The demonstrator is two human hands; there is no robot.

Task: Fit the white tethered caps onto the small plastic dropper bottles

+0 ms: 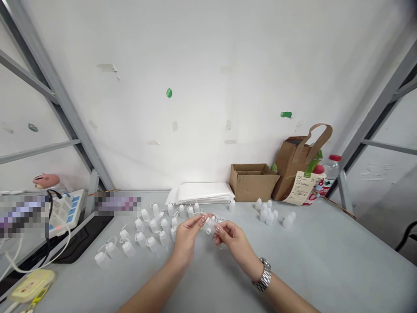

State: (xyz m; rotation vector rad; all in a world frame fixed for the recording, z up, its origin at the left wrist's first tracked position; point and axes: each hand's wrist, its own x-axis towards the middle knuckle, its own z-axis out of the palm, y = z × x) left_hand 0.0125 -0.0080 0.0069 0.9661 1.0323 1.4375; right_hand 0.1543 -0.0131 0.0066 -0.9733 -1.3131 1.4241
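Both hands are together over the middle of the grey table. Between them is a small translucent white plastic bottle [210, 227], tilted, with its round opening or base facing me. My left hand [189, 232] pinches its upper left side between thumb and finger. My right hand [230, 234] is closed at its right side, thumb and fingers together; thin white tubing shows by the fingertips, and exactly what they grip is partly hidden. Left of my hands stand several small white bottles with thin curved tubes [153, 225]. One small bottle [232, 206] stands alone behind my right hand.
A stack of white envelopes [203, 193] lies against the wall, beside an open cardboard box [256, 184]. Several small white bottles without tubes [269, 215] stand at right. Behind them are a paper bag [288, 161] and drink bottles [330, 169]. A power strip [73, 211] with cables lies left.
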